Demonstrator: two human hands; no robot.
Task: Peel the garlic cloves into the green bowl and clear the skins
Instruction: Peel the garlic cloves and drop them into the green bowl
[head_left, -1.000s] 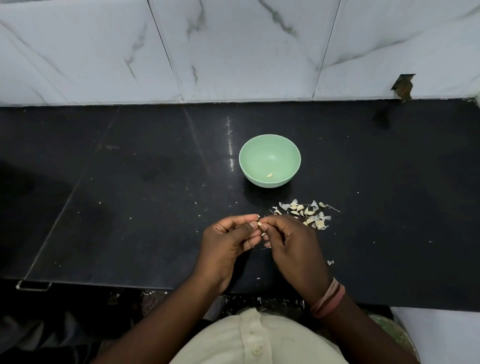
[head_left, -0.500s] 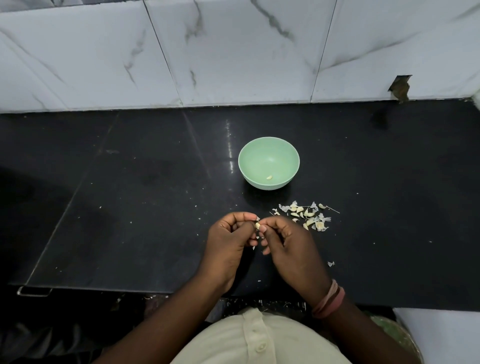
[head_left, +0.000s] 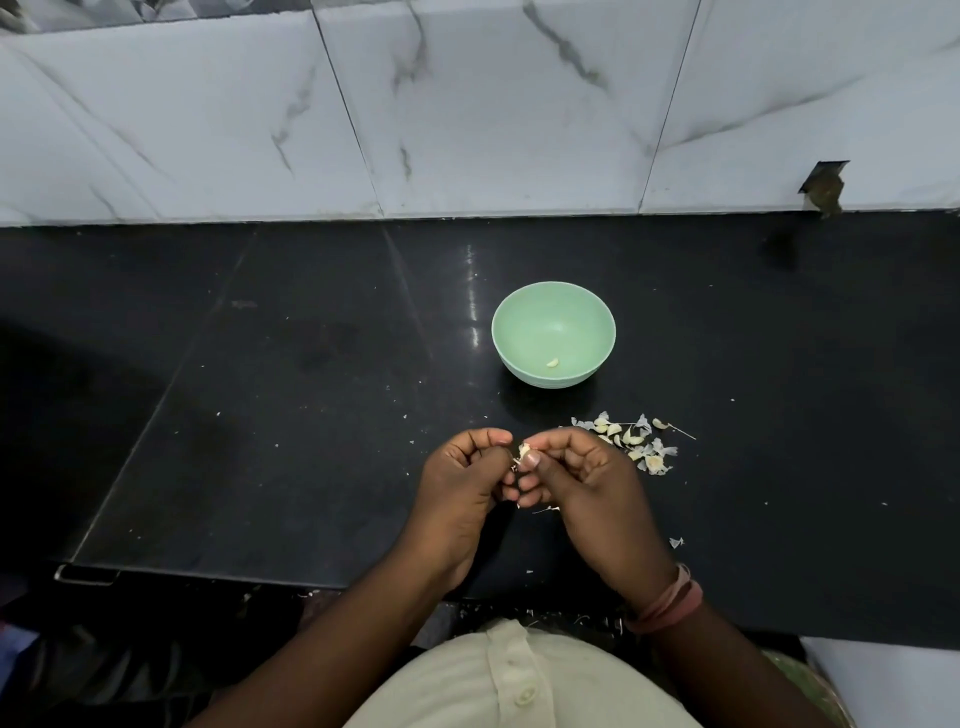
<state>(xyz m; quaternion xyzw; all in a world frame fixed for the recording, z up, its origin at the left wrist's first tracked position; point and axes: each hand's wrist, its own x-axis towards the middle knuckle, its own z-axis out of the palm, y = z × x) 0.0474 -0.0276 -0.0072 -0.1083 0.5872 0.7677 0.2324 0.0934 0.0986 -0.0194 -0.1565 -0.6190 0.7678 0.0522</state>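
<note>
The black polished stone counter (head_left: 291, 395) spreads under and around both hands, and a wall of white marble-veined tiles (head_left: 467, 114) rises at its far edge, well beyond them. On the counter ahead of the hands and slightly to the right stands the round pale-green plastic bowl (head_left: 553, 317), with one peeled pale clove (head_left: 552, 362) lying in its bottom.

The left hand (head_left: 460, 499) and the right hand (head_left: 587, 488) meet over the counter's near part, fingertips pinched together on a small whitish garlic clove (head_left: 523, 450) with papery skin partly lifted. Both hands are closed on it, the right thumb pressing at its side. The step in hand looks like stripping the skin off this clove. The next move probably calls for pulling the last skin free, then reaching forward over open counter to drop the bare clove into the bowl.

Just beyond the right hand's knuckles lies a loose heap of unpeeled cloves and white skins (head_left: 631, 442), between that hand and the bowl. A thin strip of skin (head_left: 546, 510) sits under the hands, and a single flake (head_left: 675, 542) lies to the right of the right wrist, which wears pinkish bands (head_left: 670, 603). Nothing blocks the way to the bowl; with only one clove in it, most of the peeling and all the clearing seem to remain.
</note>
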